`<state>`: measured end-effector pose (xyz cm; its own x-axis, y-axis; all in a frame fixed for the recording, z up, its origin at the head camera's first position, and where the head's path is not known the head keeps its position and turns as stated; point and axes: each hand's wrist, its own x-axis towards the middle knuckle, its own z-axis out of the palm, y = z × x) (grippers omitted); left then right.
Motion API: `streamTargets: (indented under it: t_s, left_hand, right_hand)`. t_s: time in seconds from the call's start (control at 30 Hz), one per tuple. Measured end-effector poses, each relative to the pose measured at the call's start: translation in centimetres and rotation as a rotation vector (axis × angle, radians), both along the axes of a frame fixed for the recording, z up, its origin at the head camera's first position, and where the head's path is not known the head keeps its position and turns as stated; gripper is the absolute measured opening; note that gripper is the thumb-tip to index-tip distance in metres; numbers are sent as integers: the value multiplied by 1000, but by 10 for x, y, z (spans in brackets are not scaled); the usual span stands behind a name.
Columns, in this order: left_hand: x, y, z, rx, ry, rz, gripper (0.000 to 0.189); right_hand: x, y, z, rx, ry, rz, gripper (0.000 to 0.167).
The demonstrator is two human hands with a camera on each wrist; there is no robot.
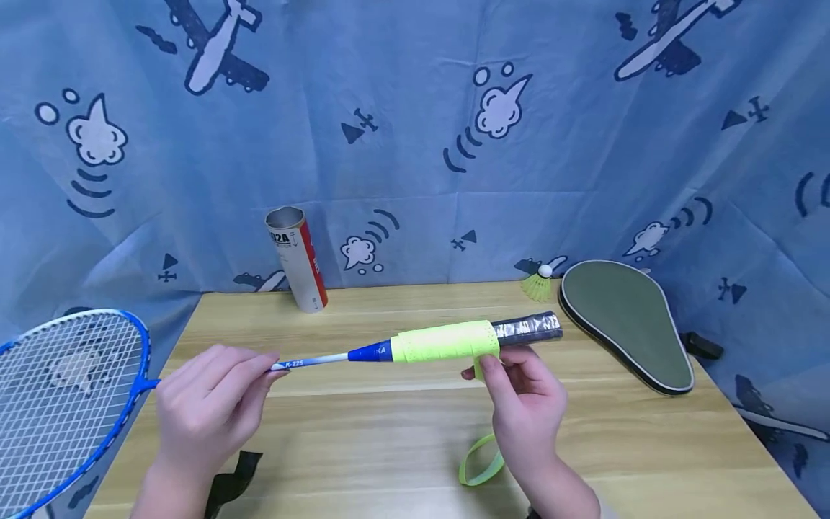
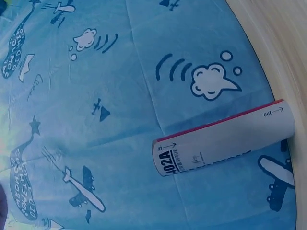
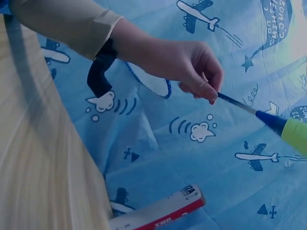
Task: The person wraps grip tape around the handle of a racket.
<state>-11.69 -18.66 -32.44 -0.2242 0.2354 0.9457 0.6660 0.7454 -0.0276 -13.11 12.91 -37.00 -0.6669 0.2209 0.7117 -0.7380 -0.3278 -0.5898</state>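
A blue and white badminton racket (image 1: 315,360) is held level above the table, its strung head off to the left. My left hand (image 1: 210,396) pinches its thin shaft; the right wrist view also shows this left hand (image 3: 192,64) on the shaft. Neon yellow grip tape (image 1: 447,342) covers much of the handle, while the butt end (image 1: 528,329) shows a dark, shiny surface. Just under the handle, my right hand (image 1: 528,404) pinches the tape's loose strip between thumb and fingers. Lower down, a curled length of tape (image 1: 483,468) hangs near the right wrist.
At the back left stands a shuttlecock tube (image 1: 298,259), open at the top. A yellow shuttlecock (image 1: 538,285) and a green zipped racket case (image 1: 625,324) lie at the back right of the wooden table (image 1: 389,432). Behind hangs a blue patterned curtain (image 1: 402,144).
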Motion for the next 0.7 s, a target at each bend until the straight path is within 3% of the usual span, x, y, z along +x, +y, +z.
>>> streamTargets:
  t_s: [0.2, 0.37, 0.6, 0.7]
  left_hand:
    - [3, -2, 0, -27, -49, -47, 44]
    - [3, -5, -1, -63, -74, -45, 42]
    - [6, -7, 2, -77, -101, 30, 46]
    - [5, -6, 3, -68, -84, 25, 45]
  right_hand:
    - [4, 2, -4, 29, 9, 2, 3]
    - [5, 3, -3, 90, 7, -7, 14]
    - [8, 2, -1, 107, -15, -51, 13]
    - [8, 1, -1, 108, -26, -66, 11]
